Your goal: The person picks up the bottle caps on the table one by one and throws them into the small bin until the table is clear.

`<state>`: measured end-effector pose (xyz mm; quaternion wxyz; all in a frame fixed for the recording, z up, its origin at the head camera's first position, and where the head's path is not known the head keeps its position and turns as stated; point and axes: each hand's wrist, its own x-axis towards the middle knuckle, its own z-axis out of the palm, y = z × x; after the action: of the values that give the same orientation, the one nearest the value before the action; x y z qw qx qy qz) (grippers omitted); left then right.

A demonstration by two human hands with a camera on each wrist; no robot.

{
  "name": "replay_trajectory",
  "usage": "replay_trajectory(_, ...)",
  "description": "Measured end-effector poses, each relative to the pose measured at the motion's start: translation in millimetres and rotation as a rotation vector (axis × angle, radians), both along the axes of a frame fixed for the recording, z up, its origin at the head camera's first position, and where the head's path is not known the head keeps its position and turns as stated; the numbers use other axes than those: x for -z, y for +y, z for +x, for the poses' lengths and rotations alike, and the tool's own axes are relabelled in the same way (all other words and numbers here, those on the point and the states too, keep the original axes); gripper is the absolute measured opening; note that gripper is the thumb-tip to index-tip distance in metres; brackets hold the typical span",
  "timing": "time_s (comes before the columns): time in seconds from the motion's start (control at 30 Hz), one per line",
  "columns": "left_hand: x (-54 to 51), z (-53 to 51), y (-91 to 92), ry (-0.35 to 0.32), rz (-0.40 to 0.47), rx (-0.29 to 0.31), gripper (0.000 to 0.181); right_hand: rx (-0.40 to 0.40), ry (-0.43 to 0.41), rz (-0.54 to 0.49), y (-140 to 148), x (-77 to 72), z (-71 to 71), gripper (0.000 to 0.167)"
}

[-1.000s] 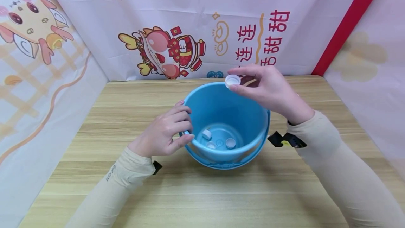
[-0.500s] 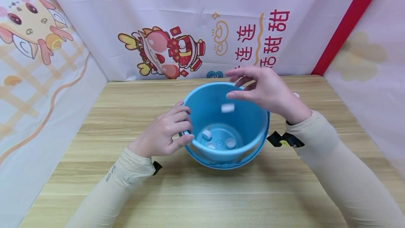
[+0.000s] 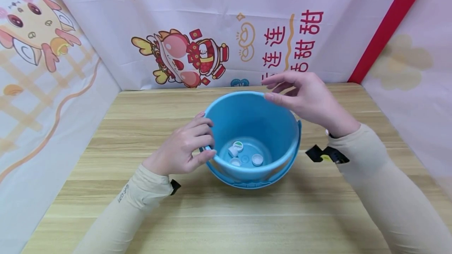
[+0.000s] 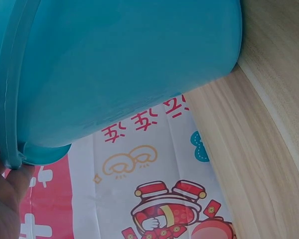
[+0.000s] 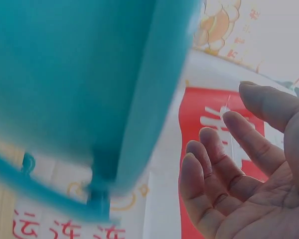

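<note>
A blue plastic bucket stands on the wooden table, its handle hanging down at the front. My left hand grips the left rim, fingers curled over the edge; the left wrist view shows the bucket's outer wall close up. Over the far right rim hovers my right hand, fingers apart and nothing held, as the right wrist view also shows of the hand. Several bottle caps lie on the bucket's floor: one with a green print, a white cap beside it, and an upturned cap to the right.
Printed white cloth with red lettering hangs behind the table and along both sides. A small white thing shows beside the right wrist, mostly hidden by the arm. Wooden tabletop extends in front of the bucket.
My right hand let go of a white bottle cap, which fell into the bucket and now lies among the others. That hand then shifted slightly right. My left hand stayed on the rim.
</note>
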<state>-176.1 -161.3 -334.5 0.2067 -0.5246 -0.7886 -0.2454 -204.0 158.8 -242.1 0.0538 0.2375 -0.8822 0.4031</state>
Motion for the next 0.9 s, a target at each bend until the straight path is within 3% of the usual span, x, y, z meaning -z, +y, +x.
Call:
replay_trajectory(0.47,0.5,-0.1,0.9,0.016,0.013,0.007,0.048,0.179,-0.017,-0.002,62.5,16.9,-0.3,0.039)
replay_trajectory(0.9,0.8,-0.5,0.2,0.016,0.006,0.001,0.048,0.348,-0.116,0.035,138.3,53.9,-1.9,0.046)
